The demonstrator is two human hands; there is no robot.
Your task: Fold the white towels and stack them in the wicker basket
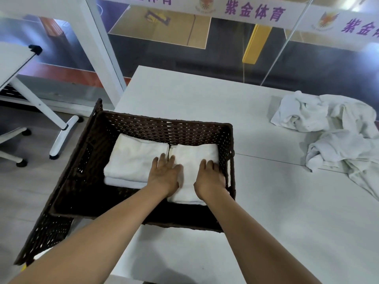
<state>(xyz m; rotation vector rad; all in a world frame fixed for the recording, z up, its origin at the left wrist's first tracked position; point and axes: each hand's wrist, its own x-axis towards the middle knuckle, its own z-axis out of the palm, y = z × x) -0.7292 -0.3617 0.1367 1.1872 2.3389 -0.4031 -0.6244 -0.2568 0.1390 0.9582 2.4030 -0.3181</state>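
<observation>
Left grip (164, 175) and right grip (209, 179) lay flat, grasping nothing, on the folded towel (194, 155) in the basket (164, 124); soft, I judged: lift from beneath.

White banner (297, 14), fixed across the top of the glass wall (225, 48): it carries all the legible lettering, in purple Chinese characters.

Central lettering (255, 11): reads "紫金体育", complete.

Right lettering (360, 27): reads "紫金", followed by a character cut by the frame edge.

Left lettering (147, 0): only the lower halves of the characters show at the top edge, too little to read with certainty.

Emblems: an orange-and-yellow crest (326, 20) stands between the central and right lettering, and a second crest (207, 2) lies left of centre. The fine line of text beneath each is too small to read.

Purple floor mark (158, 17), on the wooden court beyond the glass: shaped like "Z" or "2", which one cannot be told.
</observation>
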